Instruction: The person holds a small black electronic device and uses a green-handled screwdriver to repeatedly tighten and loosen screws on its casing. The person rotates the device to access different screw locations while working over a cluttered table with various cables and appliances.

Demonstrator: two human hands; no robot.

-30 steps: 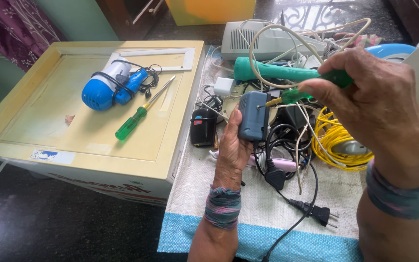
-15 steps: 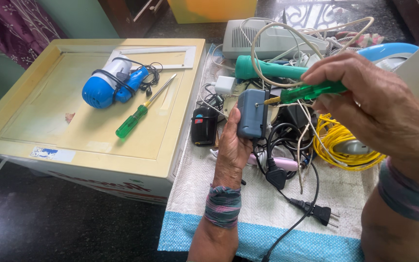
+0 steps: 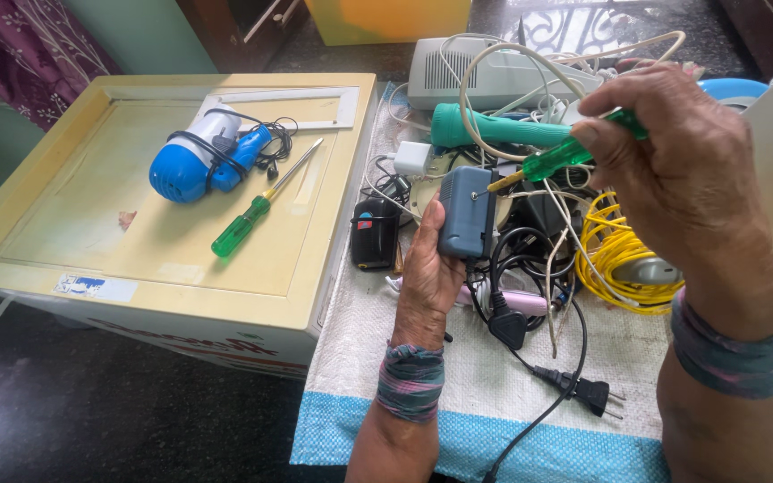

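A pale yellow surface [image 3: 91,241] fills the left of the scene, with a raised rim around a sunken panel. On it lie a blue and white hair dryer [image 3: 197,163] with its black cord wound around it, a green-handled screwdriver [image 3: 252,210] just right of the dryer, a white frame piece [image 3: 315,107] at the far edge, and a small brown scrap [image 3: 126,218] to the left. Beside it on the right, a white woven mat [image 3: 378,349] with a blue near border carries a black remote-like box [image 3: 375,233], a white adapter [image 3: 411,157], a coil of yellow wire [image 3: 615,255], a black plug [image 3: 594,391], a pink tube [image 3: 516,300] and a grey box [image 3: 485,76] at the far end. The dark floor [image 3: 91,420] lies below.
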